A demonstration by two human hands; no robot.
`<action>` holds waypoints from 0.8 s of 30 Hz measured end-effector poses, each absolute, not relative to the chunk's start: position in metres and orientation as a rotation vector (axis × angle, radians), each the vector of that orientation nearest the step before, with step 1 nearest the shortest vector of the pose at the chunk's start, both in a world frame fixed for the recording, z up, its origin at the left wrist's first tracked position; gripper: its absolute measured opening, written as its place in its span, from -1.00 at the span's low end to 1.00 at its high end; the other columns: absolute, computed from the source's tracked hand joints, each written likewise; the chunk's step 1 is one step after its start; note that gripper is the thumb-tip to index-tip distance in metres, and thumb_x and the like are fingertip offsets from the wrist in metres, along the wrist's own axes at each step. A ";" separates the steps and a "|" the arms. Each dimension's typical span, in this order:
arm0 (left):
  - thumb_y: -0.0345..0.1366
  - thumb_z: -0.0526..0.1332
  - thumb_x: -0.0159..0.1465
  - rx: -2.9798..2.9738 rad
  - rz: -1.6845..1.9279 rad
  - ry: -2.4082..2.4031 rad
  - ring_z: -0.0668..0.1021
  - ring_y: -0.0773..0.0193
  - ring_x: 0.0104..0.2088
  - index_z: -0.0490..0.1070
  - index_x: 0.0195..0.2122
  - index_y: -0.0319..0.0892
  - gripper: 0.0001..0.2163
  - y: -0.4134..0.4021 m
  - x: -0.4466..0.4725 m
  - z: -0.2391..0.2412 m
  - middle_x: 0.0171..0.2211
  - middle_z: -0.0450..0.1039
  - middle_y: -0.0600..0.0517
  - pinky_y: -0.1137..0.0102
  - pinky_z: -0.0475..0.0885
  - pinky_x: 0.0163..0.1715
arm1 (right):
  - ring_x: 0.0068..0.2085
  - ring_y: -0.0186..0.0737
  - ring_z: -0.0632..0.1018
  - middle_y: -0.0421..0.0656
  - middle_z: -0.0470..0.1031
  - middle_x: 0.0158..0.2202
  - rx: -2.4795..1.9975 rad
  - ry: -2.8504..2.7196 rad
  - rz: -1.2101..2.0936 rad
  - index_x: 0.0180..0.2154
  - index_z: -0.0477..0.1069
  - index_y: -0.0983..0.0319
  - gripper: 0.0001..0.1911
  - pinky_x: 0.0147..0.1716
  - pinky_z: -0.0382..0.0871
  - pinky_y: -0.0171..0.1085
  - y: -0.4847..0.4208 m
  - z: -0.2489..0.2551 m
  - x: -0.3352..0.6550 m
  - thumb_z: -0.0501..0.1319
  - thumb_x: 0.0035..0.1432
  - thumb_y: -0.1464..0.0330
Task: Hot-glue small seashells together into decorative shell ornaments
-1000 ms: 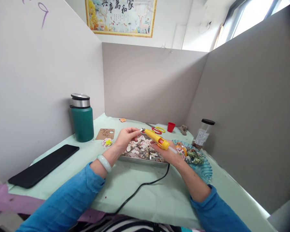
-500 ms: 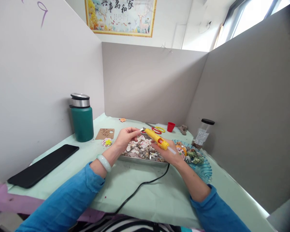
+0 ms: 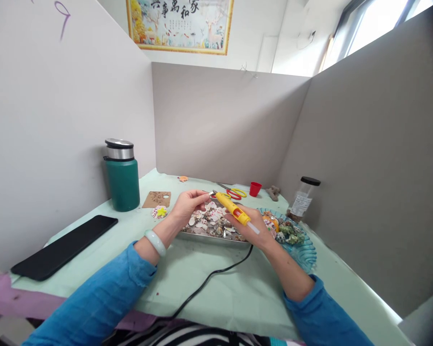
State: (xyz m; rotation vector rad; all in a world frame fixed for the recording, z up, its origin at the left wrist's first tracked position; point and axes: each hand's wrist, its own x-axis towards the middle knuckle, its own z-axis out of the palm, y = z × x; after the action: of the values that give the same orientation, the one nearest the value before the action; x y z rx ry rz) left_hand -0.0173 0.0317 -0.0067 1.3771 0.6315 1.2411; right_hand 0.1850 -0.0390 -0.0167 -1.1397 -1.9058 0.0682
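My right hand (image 3: 255,229) grips a yellow glue gun (image 3: 233,207), its metal tip pointing left toward my left fingertips. My left hand (image 3: 188,203) is pinched closed on a small piece, too small to name, right at the gun's tip. Both hands hover over a metal tray (image 3: 213,238) filled with small seashells. The gun's black cord (image 3: 209,279) runs from my right hand down across the green table cover toward me.
A blue glass dish (image 3: 308,253) of coloured shells lies right of the tray. Behind it are a clear jar (image 3: 303,199), a red cup (image 3: 255,189) and red-and-yellow scissors (image 3: 235,193). A green flask (image 3: 122,176), a brown card (image 3: 157,199) and a black keyboard (image 3: 63,246) sit to the left.
My right hand and the glue gun have shifted slightly left and tilted. My left hand stays pinched at the tip.
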 end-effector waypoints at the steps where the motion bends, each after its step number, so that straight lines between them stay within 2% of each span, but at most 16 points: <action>1: -0.22 0.37 -0.01 1.373 1.241 0.629 0.35 0.49 -0.62 0.46 -0.43 -0.29 -0.77 0.032 -0.017 -0.006 -0.49 0.45 0.02 0.50 0.23 -0.61 | -0.50 -0.33 0.34 -0.23 0.37 -0.52 -1.137 -1.910 0.049 -0.43 0.35 0.22 -0.77 -0.47 0.18 -0.36 -0.039 -0.017 0.185 0.14 0.13 0.20; 11: -0.22 0.37 -0.02 1.373 1.240 0.633 0.34 0.50 -0.64 0.45 -0.45 -0.28 -0.77 0.028 -0.017 -0.003 -0.50 0.45 0.04 0.49 0.22 -0.61 | -0.46 -0.27 0.39 -0.15 0.44 -0.46 -1.133 -1.906 -0.025 -0.38 0.40 0.23 -0.76 -0.44 0.22 -0.32 -0.041 -0.013 0.184 0.13 0.15 0.19; 24: -0.22 0.36 0.00 1.384 1.238 0.621 0.35 0.49 -0.62 0.46 -0.42 -0.29 -0.77 0.032 -0.017 -0.008 -0.49 0.44 0.03 0.50 0.23 -0.60 | -0.46 -0.29 0.39 -0.17 0.45 -0.46 -1.081 -1.965 -0.014 -0.36 0.41 0.24 -0.77 -0.43 0.22 -0.33 -0.042 -0.014 0.184 0.13 0.15 0.22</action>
State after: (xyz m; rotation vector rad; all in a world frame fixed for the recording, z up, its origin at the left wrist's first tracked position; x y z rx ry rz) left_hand -0.0174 0.0323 -0.0081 1.3842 0.6206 1.2378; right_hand 0.1835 -0.0416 -0.0144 -1.0805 -1.9650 -0.0137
